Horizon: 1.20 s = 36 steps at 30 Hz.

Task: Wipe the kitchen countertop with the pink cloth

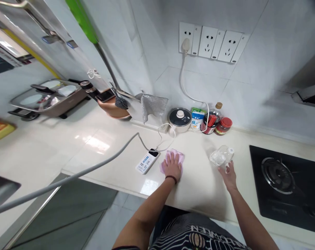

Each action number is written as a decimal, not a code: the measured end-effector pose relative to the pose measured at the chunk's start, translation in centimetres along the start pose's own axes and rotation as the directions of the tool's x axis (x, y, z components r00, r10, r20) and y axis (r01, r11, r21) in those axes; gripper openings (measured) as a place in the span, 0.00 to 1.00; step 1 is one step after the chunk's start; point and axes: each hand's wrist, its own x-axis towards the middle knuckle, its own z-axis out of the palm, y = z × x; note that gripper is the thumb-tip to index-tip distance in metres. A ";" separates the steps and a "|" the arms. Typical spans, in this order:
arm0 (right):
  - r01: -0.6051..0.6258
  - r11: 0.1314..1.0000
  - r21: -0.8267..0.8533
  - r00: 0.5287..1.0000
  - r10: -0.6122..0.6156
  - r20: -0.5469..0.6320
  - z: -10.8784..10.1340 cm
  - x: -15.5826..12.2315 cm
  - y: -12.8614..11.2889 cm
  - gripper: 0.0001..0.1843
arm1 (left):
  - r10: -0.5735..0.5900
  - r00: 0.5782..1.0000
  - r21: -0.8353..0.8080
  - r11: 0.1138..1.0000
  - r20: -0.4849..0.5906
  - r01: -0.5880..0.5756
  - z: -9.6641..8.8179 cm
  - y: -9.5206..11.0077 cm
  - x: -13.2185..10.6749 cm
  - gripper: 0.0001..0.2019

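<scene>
My left hand [173, 168] lies on a pink cloth [179, 158] on the countertop, its fingers spread and stretched out over it. A dark beaded bracelet circles that wrist. Just left of the cloth is a white power bank [147, 162] with a dark end and a white cable plugged into it. With my right hand [229, 175] I hold a clear jar [222, 155] by its near side, thumb and fingers apart around it. The jar is tilted over and something white shows inside. Part of my grip is hidden behind the hand.
A black gas stove [279, 177] lies to the right. Along the wall stand a small pot [180, 119], a blue-and-white packet [197, 119] and a red-lidded jar [225, 125]. A grey cable [94, 168] crosses the left foreground. An electric pan [50, 97] sits further left.
</scene>
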 end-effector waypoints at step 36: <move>0.424 0.849 -0.314 0.823 -0.217 0.525 12.3 -17.9 -2.4 0.44 | 0.246 0.955 -0.124 0.956 -0.165 -0.267 1.0 -11.5 -8.6 0.29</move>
